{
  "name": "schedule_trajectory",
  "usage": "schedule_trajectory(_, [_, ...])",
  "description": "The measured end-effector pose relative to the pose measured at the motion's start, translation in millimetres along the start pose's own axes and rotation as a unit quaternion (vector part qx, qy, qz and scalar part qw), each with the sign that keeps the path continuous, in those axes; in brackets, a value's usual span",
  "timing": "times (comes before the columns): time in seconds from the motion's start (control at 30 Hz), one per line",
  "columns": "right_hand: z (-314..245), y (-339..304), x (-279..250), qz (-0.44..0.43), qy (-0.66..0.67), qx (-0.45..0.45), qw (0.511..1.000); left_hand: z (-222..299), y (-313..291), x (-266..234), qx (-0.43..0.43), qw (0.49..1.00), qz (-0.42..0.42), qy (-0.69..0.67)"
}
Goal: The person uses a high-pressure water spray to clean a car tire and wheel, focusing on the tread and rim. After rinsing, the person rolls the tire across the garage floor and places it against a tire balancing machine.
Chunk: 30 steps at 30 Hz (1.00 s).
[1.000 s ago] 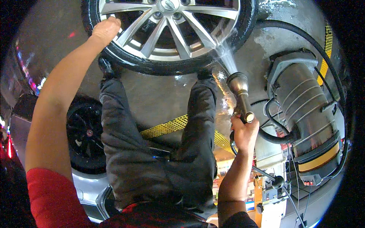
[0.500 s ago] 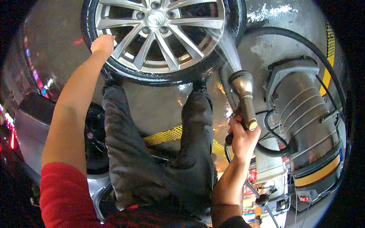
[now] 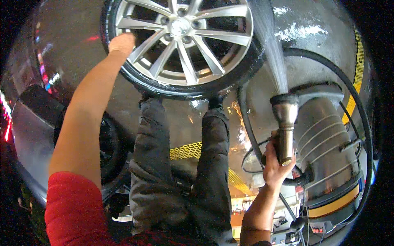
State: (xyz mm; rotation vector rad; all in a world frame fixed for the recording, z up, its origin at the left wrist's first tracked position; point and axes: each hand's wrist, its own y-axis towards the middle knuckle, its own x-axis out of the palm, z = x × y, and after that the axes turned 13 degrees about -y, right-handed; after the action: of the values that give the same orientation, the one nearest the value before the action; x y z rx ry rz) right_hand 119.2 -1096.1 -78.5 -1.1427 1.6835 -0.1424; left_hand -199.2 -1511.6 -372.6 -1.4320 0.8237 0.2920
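A car wheel (image 3: 184,41) with a silver multi-spoke rim and black tyre lies on the wet floor in front of my feet. My left hand (image 3: 122,43) rests on its tyre at the left edge. My right hand (image 3: 276,162) grips a brass spray nozzle (image 3: 284,125) on a black hose (image 3: 328,61). A fan of water (image 3: 271,45) shoots from the nozzle past the right side of the wheel. My grey trousers (image 3: 180,164) fill the middle.
A grey ribbed machine (image 3: 328,139) with a yellow stripe stands at the right, the hose looping around it. A second black wheel (image 3: 107,143) leans by a grey car body at the left. Yellow grating (image 3: 186,149) crosses the wet floor.
The nozzle has swung from pointing at the wheel's rim to pointing straight ahead, so the spray now passes the wheel's right side. My left hand stays on the tyre.
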Motion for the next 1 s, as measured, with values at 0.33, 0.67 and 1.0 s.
schedule_trajectory(0.33, [-28,-31,11,-0.204,-0.032,-0.217,0.954,9,-13,-4,0.008,0.998,0.029,-0.059])
schedule_trajectory(0.67, [-55,-42,39,-0.283,-0.007,-0.185,0.941,5,-14,9,0.045,0.994,0.068,-0.071])
schedule_trajectory(1.0, [-54,-42,45,-0.294,-0.013,-0.199,0.935,9,-19,-5,-0.010,0.994,0.061,-0.086])
